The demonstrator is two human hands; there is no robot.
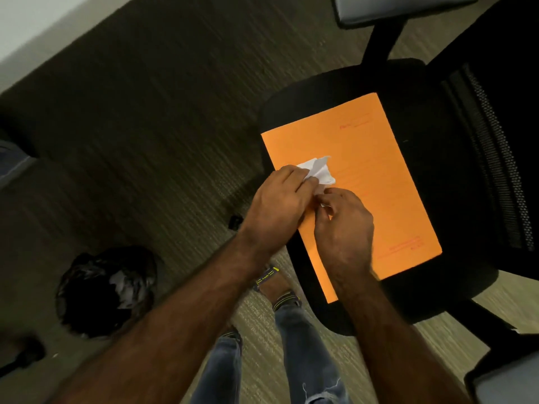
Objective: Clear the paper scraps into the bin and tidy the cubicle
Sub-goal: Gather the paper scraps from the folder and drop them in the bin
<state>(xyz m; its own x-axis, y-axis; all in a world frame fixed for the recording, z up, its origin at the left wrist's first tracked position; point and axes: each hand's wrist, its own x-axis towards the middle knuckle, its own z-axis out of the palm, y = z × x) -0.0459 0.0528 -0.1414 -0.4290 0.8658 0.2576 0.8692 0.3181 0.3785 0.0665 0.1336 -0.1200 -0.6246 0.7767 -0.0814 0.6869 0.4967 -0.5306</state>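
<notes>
An orange folder (373, 170) lies flat on the seat of a black office chair (455, 176). Over the folder's near left part, my left hand (280, 199) is closed around white paper scraps (319, 170) that stick out past its fingers. My right hand (344, 225) sits just to the right, its fingertips pinched on a small white scrap (324, 205) and touching my left hand. On the floor at lower left stands a bin lined with a black bag (105, 290), with white paper scraps inside it.
Striped carpet (151, 135) covers the floor. The chair's mesh backrest (495, 158) and grey armrests (370, 7) rise at the right. My legs and sandalled foot (277, 284) stand between the bin and the chair. A dark object (14, 158) sits at the left edge.
</notes>
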